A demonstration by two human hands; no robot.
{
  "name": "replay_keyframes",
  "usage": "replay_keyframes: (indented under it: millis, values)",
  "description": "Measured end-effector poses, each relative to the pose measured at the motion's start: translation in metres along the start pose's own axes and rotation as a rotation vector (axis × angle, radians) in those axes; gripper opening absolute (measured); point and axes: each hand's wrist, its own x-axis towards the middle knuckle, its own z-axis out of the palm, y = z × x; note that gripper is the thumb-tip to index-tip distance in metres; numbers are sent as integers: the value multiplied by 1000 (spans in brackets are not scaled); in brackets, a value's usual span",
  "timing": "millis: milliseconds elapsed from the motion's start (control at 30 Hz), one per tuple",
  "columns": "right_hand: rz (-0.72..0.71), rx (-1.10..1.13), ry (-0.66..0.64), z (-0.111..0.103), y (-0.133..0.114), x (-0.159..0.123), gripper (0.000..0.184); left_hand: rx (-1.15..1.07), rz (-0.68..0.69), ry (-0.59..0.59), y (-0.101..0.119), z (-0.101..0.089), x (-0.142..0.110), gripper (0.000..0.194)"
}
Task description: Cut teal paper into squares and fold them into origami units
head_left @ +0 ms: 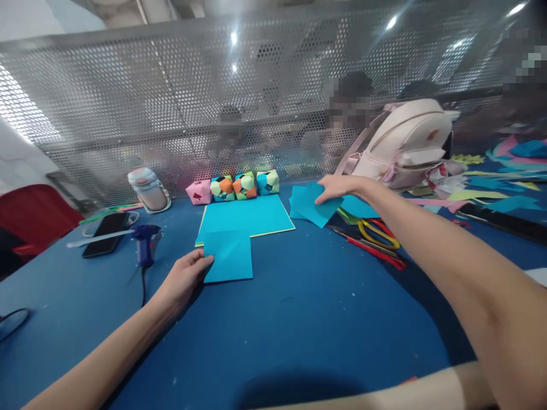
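My left hand (193,269) pinches the left edge of a square sheet of blue paper (229,259), thumb on top. That square overlaps the front edge of a larger blue sheet (250,215) with a yellow layer under it. Farther right, my right hand (335,187) closes on blue paper pieces (315,206), several of them fanned out beneath the fingers. Scissors with yellow handles (376,233) and a red-handled tool (380,253) lie just in front of my right forearm. Several folded paper blocks (244,187) stand in a row behind the large sheet.
A glue gun (146,245), a phone (106,233) and a bottle (148,191) are on the left of the blue table (299,319). A pale backpack (404,145) stands at the back right, near paper scraps (491,196). A perforated metal partition (179,102) runs behind.
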Motion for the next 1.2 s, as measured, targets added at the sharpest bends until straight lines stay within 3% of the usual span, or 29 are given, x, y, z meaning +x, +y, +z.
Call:
replay_keyframes:
  millis: [100, 167, 367, 567, 733, 867, 933, 1067, 1200]
  values:
    - [12, -71, -235, -12, -18, -9, 11, 13, -15, -1, -1, -1, 0, 28]
    - [-14, -126, -326, -14, -29, -16, 11, 24, -21, -5, 0, -1, -1, 28]
    - [-158, -332, -564, 10, -55, -31, 1, 47, -18, -17, 4, 2, -4, 31]
    - [-180, -399, -476, 6, -67, -36, 9, 67, -4, -14, 5, 3, -4, 34]
    - [-193, -415, -469, 11, -60, -35, 6, 58, -2, -19, 5, 3, -5, 34]
    - [-148, -422, -346, 5, -43, -23, 3, 65, 3, -27, 4, 3, -5, 35]
    - [-63, -432, -293, -2, -32, -11, 13, 73, 4, -28, 4, 3, -5, 34]
    - [53, -516, -301, -2, -5, 20, 19, 83, 8, -25, 3, 2, -4, 34]
    - [101, -583, -327, 16, 16, 44, 25, 85, 7, -32, 2, 2, -4, 34]
